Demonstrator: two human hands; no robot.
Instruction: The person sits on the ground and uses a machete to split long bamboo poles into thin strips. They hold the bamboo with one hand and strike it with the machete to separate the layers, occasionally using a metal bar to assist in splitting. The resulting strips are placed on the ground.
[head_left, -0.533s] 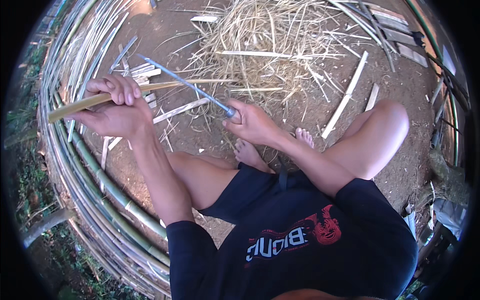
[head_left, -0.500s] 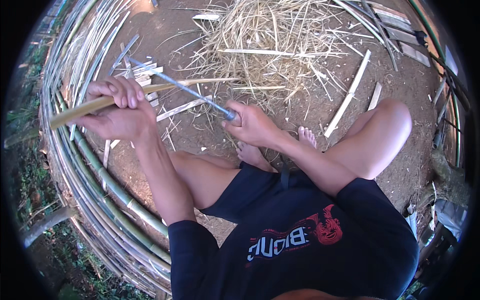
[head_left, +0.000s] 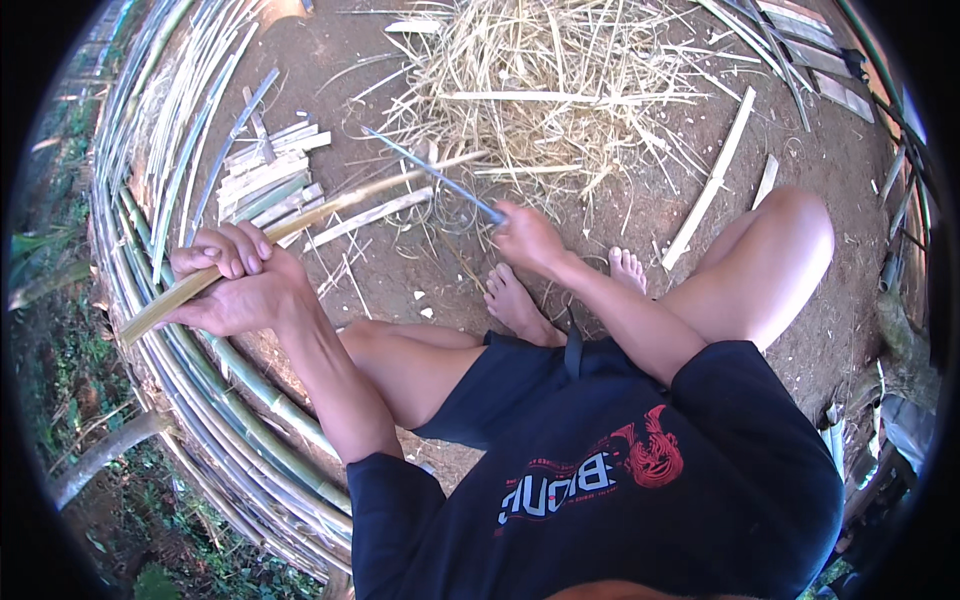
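Left fingers (head_left: 232, 252) clamped round long pale-yellow split bamboo strip (head_left: 330, 207); right fingers (head_left: 517, 222) clamped on thin grey metal blade (head_left: 432, 173) crossing strip. Risk: blade slipping off strip toward bare feet (head_left: 520, 305).

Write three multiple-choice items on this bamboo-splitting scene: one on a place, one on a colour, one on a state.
1. Where does the pile of dry shavings lie?
A. on the ground ahead of the person's feet
B. on the person's lap
C. on the curved bamboo poles at the left

2. What colour is the person's shirt?
A. white
B. dark navy
C. yellow

3. How does the left hand hold the bamboo strip?
A. open, palm flat on it
B. closed around it
C. not touching it

Answers:
1 A, the straw-coloured heap spreads over the bare dirt beyond the toes.
2 B, the fabric is dark blue throughout.
3 B, the fingers curl over the strip.
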